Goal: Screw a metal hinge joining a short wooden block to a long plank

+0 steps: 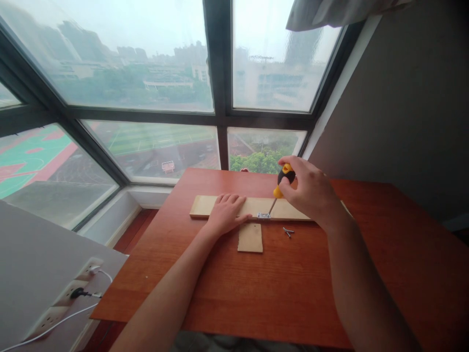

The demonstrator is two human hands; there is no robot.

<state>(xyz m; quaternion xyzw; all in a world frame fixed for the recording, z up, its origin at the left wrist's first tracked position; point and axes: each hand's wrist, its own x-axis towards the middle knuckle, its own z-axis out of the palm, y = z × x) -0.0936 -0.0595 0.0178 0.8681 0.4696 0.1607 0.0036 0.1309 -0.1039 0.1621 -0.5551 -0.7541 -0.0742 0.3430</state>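
A long pale wooden board (203, 206) lies across the table. My left hand (227, 211) rests flat on it, fingers stretched out, thumb pointing towards a small metal hinge (264, 215) at the board's near edge. My right hand (308, 188) grips the yellow and black handle of a screwdriver (286, 175). Its shaft slants down to the left, and the tip meets the hinge. Just in front of the board is a small square wooden piece (250, 238) with a tiny hole near its top edge. Several loose screws (288, 231) lie to its right.
The reddish-brown wooden table (220, 288) reaches to large windows (146, 142) at the back. A sloping wall (395, 107) rises on the right. At the lower left, plugs and white cables (88, 274) hang from wall sockets (49, 320) beside the table edge.
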